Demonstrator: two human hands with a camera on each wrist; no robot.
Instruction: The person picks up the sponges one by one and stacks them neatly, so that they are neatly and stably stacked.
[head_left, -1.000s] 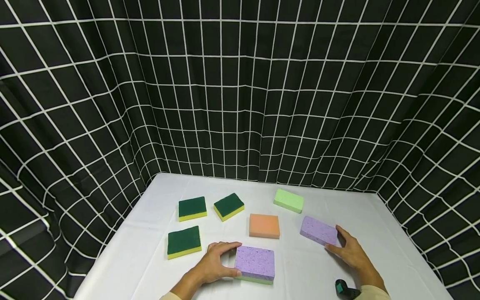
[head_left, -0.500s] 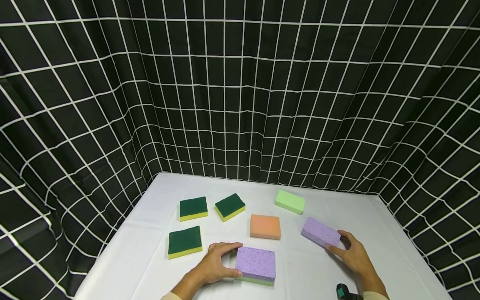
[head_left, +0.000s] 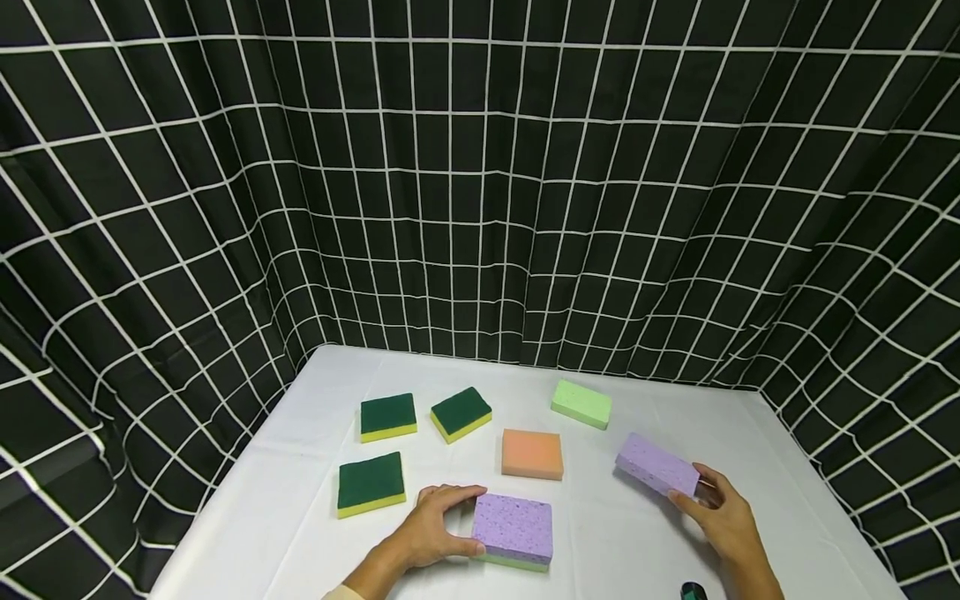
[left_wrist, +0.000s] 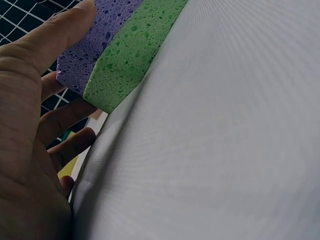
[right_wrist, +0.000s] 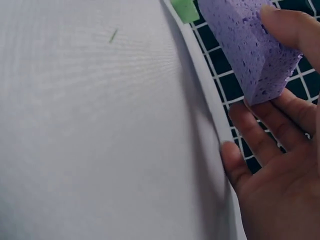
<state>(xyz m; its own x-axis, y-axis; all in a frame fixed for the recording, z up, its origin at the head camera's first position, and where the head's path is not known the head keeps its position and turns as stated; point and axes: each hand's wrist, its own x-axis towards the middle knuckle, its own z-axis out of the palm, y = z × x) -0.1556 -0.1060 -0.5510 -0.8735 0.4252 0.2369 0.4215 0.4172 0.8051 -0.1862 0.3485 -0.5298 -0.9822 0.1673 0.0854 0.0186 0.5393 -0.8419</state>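
Note:
At the front middle of the table, a purple sponge [head_left: 513, 527] lies on top of a green sponge [left_wrist: 122, 62]. My left hand [head_left: 431, 532] grips the left end of the purple one, thumb at the near side and fingers at the far side. On the right, my right hand [head_left: 720, 517] pinches another purple sponge [head_left: 657, 465] by its near right end. That sponge is tilted, with a gap over the cloth in the right wrist view, where the thumb [right_wrist: 290, 27] presses one face and the fingers lie behind.
An orange sponge [head_left: 532, 454] and a light green sponge [head_left: 581, 404] lie farther back. Yellow sponges with dark green scrub tops [head_left: 371, 481] lie at the left. A black curtain with white grid lines [head_left: 480, 183] surrounds the white-covered table [head_left: 285, 517].
My right hand has moved right and toward me, and the purple sponge in it has come up off the table. The left hand stays in place on its sponge.

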